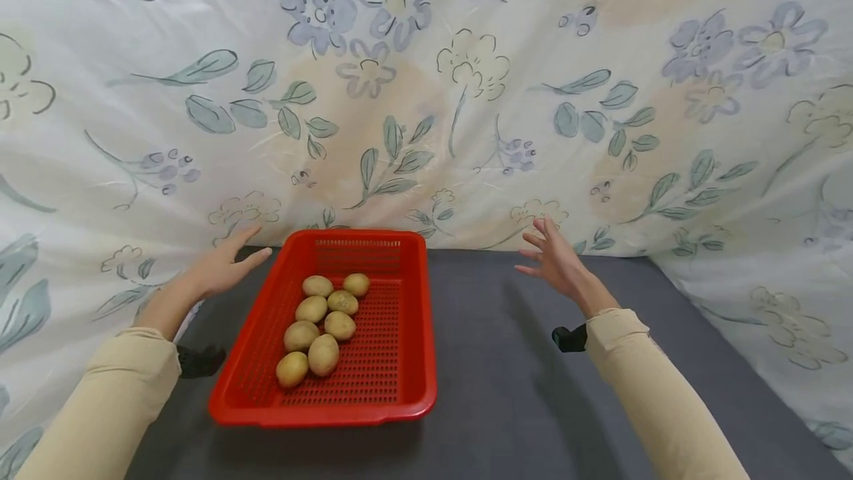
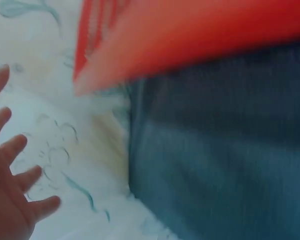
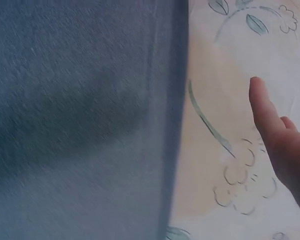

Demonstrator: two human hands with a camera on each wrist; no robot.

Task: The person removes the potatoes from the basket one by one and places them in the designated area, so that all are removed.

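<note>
A red plastic basket [image 1: 418,332] with a perforated floor stands on the dark table, left of centre in the head view. Several potatoes [image 1: 323,355] lie grouped along its left half. My left hand [image 1: 225,267] hovers just outside the basket's far left side, fingers spread, holding nothing. In the left wrist view that hand's fingers are apart, and the basket's wall is a red blur. On the other side, my right hand [image 1: 558,261] is raised over the table, well right of the basket, its fingers spread with nothing in them.
The dark grey table [image 1: 486,361] runs back to a floral cloth [image 1: 466,132] that hangs behind it and along both sides. Dark wrist cameras [image 1: 569,339] sit below both wrists.
</note>
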